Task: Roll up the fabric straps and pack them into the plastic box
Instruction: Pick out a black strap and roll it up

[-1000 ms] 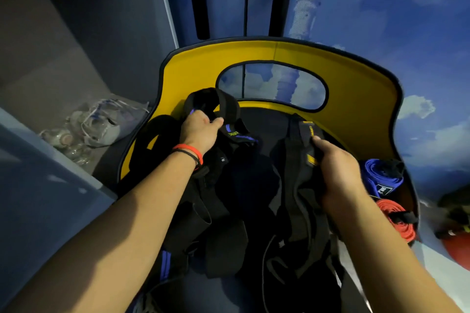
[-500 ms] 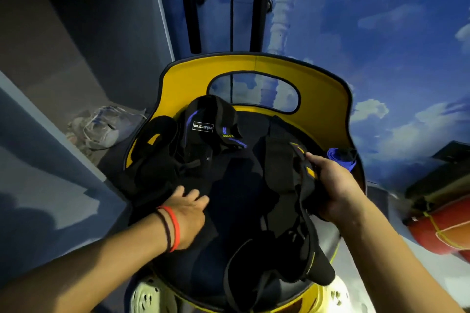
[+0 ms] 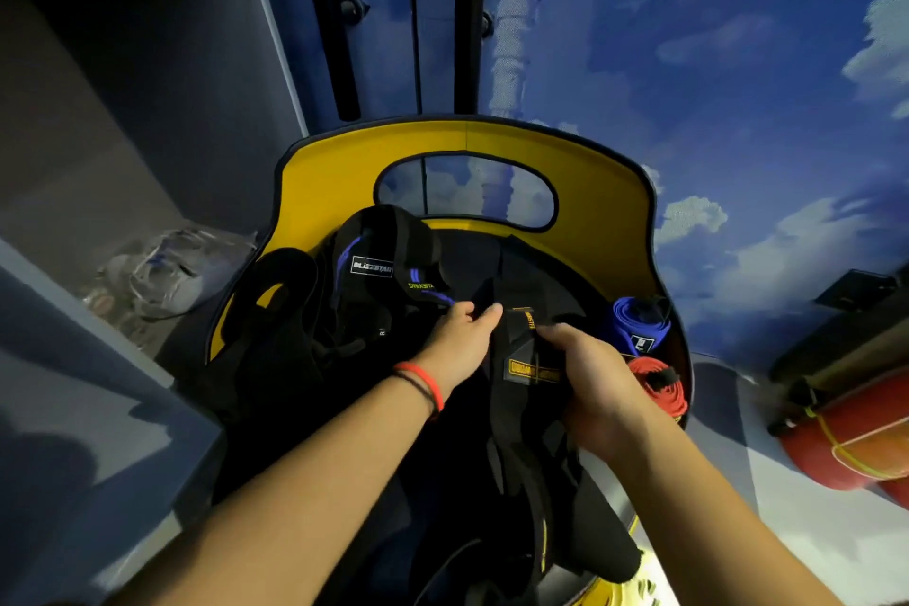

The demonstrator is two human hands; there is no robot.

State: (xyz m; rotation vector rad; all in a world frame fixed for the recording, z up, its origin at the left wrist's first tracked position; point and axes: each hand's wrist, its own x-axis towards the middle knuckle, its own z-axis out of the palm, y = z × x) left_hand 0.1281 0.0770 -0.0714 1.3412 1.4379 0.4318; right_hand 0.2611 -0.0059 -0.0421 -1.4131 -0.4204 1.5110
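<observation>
Straps (image 3: 315, 335) of black fabric lie heaped on the round seat of a yellow chair (image 3: 334, 172) with an oval cut-out in its back. One band at the back of the heap carries a white-framed label that reads roughly "BLIZZSTAR", and beside it small yellow print reads "DYNASTAR". The left hand (image 3: 462, 340), with red and black wristbands (image 3: 423, 389), pinches the edge of the labelled strap (image 3: 521, 359) between thumb and curled fingers. The right hand (image 3: 590, 384) has its fingers wrapped round the same strap just beside it, lower down. A yellow patch on this strap, between the two hands, begins "DYNA"; the rest is blurred. A narrow yellow tab above it has print too small to read. A rolled blue strap (image 3: 634, 320) with a small black tag, unreadable, sits at the seat's right edge, and a rolled red strap (image 3: 659, 384) lies just in front of it. A clear plastic bag (image 3: 167, 271) lies on the grey shelf to the left.
</observation>
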